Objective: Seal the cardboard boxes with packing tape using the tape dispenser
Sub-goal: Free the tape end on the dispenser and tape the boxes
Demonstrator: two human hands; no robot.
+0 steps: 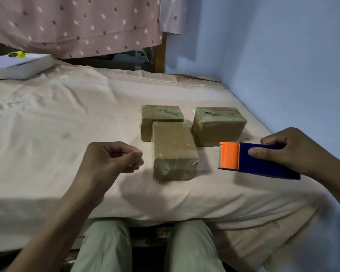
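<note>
Three cardboard boxes wrapped in clear tape lie on the bed: the nearest box [174,151], one behind it on the left [161,116] and one at the right [219,125]. My right hand [287,152] grips a blue tape dispenser [261,160] with an orange front, held in the air just right of the nearest box. My left hand [114,159] hovers left of that box, its fingers curled into a loose fist with nothing visible in it.
The bed's pale sheet [67,124] stretches wide to the left. A flat white box [20,65] with a yellow object on it lies at the far left. A blue wall [283,55] borders the bed on the right; my knees are below its front edge.
</note>
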